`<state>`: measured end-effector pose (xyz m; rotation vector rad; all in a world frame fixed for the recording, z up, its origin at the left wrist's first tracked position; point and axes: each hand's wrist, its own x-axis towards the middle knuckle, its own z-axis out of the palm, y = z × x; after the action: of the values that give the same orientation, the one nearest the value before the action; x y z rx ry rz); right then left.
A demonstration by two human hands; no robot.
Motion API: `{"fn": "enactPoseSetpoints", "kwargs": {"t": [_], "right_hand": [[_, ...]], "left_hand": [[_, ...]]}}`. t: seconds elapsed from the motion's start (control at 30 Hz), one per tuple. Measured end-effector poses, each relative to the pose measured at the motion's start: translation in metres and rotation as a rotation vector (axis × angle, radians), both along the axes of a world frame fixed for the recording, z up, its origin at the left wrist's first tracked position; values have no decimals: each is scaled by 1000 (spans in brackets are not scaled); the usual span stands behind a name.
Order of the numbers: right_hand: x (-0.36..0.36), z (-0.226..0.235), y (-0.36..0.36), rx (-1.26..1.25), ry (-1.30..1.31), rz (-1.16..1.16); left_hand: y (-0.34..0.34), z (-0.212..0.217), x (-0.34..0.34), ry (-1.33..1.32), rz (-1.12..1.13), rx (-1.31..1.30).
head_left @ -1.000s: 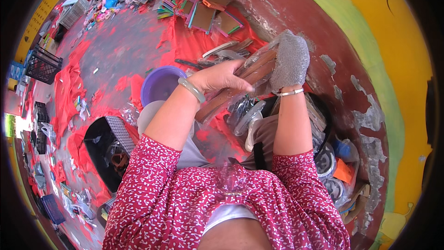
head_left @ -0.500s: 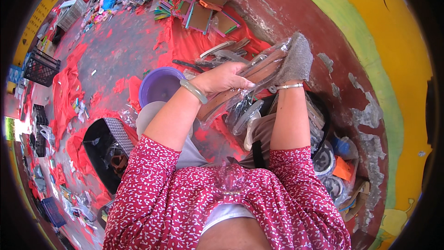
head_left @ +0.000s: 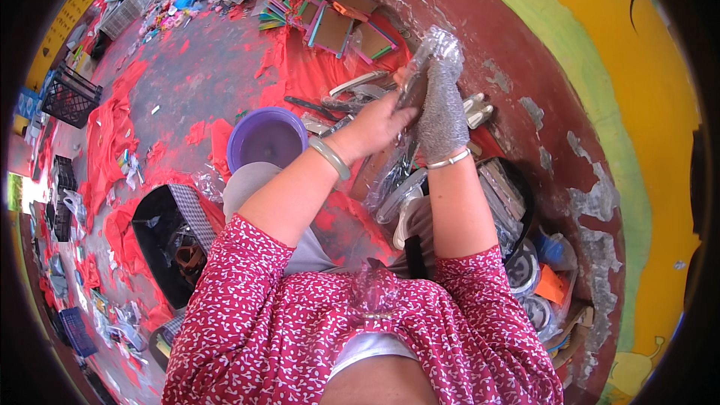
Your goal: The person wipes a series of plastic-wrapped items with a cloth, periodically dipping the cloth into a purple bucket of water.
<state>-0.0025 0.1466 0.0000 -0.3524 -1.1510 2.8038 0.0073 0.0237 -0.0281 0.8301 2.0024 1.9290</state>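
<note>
My left hand (head_left: 379,126) is closed round a long, flat brown thing in clear plastic wrap (head_left: 375,174); its exact kind I cannot make out. A grey cloth or mitt covers my right hand (head_left: 441,109), hiding its fingers. That covered hand lies along the right side of the wrapped thing, whose shiny upper end shows by the cloth's tip. Below both hands, other plastic-wrapped flat pieces (head_left: 401,196) lie near my knee. Just left of my left forearm stands a purple basin (head_left: 238,131) with greyish water in it.
A black bin (head_left: 161,285) stands at left, and a dark container of wrapped pieces (head_left: 501,193) sits by my right forearm. Coloured boards (head_left: 330,30) lie ahead on red sheeting (head_left: 281,67). The peeling red wall (head_left: 510,52) curves along the right. A black crate (head_left: 71,96) is far left.
The wrapped thing has swung from slanting right to more upright. My cloth-covered right hand has moved left and now points away from me; my left hand has shifted slightly nearer.
</note>
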Motion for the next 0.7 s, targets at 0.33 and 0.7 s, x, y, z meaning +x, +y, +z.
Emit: {"fn": "enactPoseSetpoints", "kwargs": {"t": [0.33,0.7], "right_hand": [[14,45,32,2031,268,79],[-32,-19,45,2273,441,206]], "left_hand": [[-9,-9,-9,149,163,-218],[-7,-21,-13,211,238,-131]]}}
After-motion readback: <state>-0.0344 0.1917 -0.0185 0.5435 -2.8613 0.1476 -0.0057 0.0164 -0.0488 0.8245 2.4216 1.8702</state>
